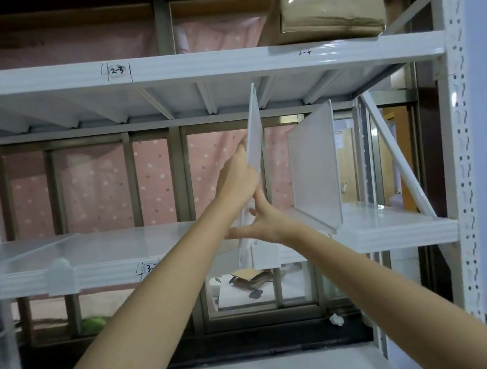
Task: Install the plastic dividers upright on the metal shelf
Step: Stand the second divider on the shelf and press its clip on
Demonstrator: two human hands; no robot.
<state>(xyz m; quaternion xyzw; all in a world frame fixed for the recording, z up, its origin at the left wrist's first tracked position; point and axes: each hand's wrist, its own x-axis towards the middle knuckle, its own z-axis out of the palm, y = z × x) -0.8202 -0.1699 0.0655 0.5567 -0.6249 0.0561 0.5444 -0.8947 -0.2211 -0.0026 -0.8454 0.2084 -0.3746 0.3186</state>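
Centre of the view: the plastic divider (252,129) is up on the metal shelf (397,232), seen nearly edge-on, its top leaning toward one o'clock and stopping just short of the ribs under the upper shelf (193,66). The left hand (237,179) is wrapped round its middle, fingers closed on the sheet. The right hand (263,223) sits lower, fingers spread, flat against the bottom portion just above the white foot bracket (264,255) at the shelf lip.

This looks like the seating step. To do it well, bring the top back to twelve o'clock, keep the lower hand steadying the base, and press the foot squarely over the front lip so it grips evenly.

At three o'clock, an installed divider (314,168) already stands upright, near but apart, so there's little room that way. At nine o'clock the shelf runs open, with a spare clip (61,275) on the lip. A cardboard box (323,10) rests overhead at one o'clock, out of the way.
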